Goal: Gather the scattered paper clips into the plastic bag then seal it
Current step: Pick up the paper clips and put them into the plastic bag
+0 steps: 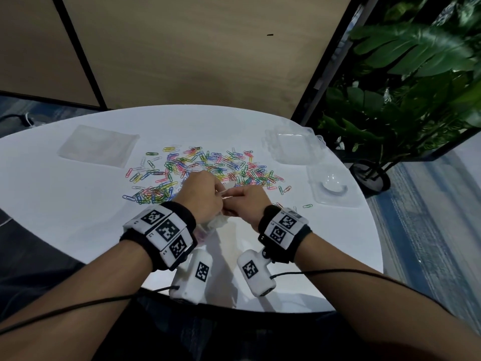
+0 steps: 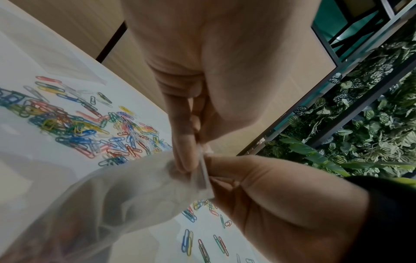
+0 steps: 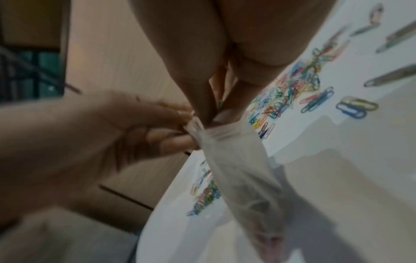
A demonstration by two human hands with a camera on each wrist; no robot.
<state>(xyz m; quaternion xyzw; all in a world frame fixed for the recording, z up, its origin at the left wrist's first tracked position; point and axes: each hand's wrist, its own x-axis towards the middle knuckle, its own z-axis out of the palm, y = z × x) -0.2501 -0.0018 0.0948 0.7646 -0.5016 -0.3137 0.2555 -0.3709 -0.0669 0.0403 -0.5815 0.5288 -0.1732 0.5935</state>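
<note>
**Both hands pinch the bag's mouth, clips still strewn behind**

Centre of the head view: the left hand (image 1: 201,195) and right hand (image 1: 247,201) meet above the round white table (image 1: 65,217). Each pinches the top edge of a small clear plastic bag (image 1: 212,224), fingers curled onto the zip strip. In the left wrist view the bag (image 2: 108,195) hangs down to lower left from the pinch, thumb and fingers (image 2: 184,153) pressed on the strip. The right wrist view shows the bag (image 3: 238,169) drooping toward the lower right; some coloured shapes sit blurred at its bottom, too soft to identify for sure.

Paper clips (image 1: 208,168), many colours, lie scattered across the table just above the hands, with a denser heap at centre left and a few strays at the right.

Upper left of the table: another flat clear bag (image 1: 97,147). Upper right: a clear plastic box (image 1: 291,144), and below it a clear lid (image 1: 333,186). Leafy plant (image 1: 416,74) at far right.
</note>
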